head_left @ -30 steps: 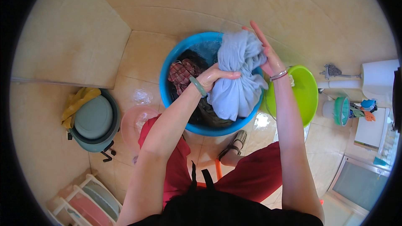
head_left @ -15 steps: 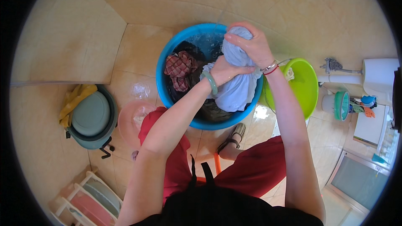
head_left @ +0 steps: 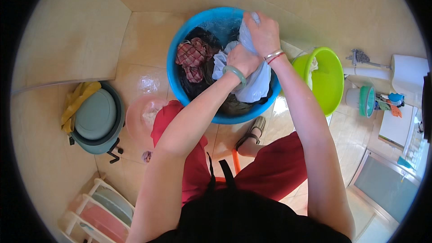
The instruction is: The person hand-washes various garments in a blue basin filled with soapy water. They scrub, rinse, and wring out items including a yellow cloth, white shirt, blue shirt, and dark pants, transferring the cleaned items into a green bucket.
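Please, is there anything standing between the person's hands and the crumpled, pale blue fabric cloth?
Nothing visible does: the left hand and right hand both grip the crumpled, pale blue fabric cloth directly, over the round blue basin.

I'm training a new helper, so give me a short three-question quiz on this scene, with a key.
1. Multiple choice: what colour is the bucket to the right of the blue tub?
A) Pink
B) Lime green
C) Grey

2. True or false: the left hand and right hand both grip the pale blue cloth.

3. Fill in the blank: the green bangle is on the person's ____ wrist.

Key: 1. B; 2. True; 3. left
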The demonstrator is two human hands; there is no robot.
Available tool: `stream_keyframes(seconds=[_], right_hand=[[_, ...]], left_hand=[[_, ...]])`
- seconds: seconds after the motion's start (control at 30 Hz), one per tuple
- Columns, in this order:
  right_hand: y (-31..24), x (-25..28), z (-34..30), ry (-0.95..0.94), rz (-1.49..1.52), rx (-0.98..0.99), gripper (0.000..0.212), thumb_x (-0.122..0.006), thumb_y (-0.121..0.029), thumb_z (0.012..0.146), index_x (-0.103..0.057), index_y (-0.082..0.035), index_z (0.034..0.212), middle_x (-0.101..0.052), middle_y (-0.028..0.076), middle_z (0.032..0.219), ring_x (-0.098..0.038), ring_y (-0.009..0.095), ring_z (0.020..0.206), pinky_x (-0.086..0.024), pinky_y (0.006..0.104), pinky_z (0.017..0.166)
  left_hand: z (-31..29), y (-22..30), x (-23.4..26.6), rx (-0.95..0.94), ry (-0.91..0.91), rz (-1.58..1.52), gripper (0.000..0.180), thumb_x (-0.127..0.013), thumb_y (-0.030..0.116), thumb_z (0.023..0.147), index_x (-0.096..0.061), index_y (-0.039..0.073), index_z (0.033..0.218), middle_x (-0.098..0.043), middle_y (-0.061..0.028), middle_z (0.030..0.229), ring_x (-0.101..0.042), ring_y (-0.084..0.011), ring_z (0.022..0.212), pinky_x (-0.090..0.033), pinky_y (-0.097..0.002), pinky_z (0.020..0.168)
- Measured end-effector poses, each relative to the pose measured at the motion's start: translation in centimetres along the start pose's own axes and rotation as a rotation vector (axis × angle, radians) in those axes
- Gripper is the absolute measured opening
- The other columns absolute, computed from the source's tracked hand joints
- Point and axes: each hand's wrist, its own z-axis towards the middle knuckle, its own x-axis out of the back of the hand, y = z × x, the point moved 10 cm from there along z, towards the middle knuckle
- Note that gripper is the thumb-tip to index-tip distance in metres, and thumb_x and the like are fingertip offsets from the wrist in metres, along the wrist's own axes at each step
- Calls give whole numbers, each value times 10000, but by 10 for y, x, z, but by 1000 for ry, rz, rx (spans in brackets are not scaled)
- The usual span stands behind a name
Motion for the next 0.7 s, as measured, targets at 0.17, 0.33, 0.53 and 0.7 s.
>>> stream_keyframes(seconds=[0.17, 0.33, 0.53, 0.7], right_hand=[[9, -19, 4, -7, -116, -118, 348, -549, -324, 882, -653, 6, 846, -644, 280, 890, -617, 456, 860, -491, 523, 771], [27, -31, -4, 36, -166, -248, 347, -541, -325, 887, -656, 0, 857, -652, 271, 940, -624, 448, 871, -495, 512, 788], [75, -18, -14, 164, 580, -455, 264, -611, -218, 869, -685, 35, 861, -699, 164, 848, -640, 226, 767, -492, 316, 732], [41, 53, -9, 340, 940, -182, 223, -604, -154, 876, -671, 47, 809, -672, 91, 803, -594, 160, 764, -457, 282, 754]], left_hand=[[-2, -9, 7, 53, 56, 67, 448, -629, 381, 800, -669, 0, 1033, -656, -261, 1064, -603, -417, 1056, -481, -453, 889], [-2, -20, 9, 125, 35, 190, 504, -631, 433, 789, -642, 38, 1101, -663, -245, 1077, -613, -387, 1070, -415, -472, 961], [-11, 1, 17, -27, 101, 226, 702, -703, 544, 721, -582, 48, 1202, -663, -200, 1119, -590, -353, 1126, -326, -497, 1023], [-37, 49, 40, -364, 277, 74, 795, -726, 555, 711, -527, 73, 1311, -585, -196, 1261, -498, -305, 1243, -266, -474, 1066]])
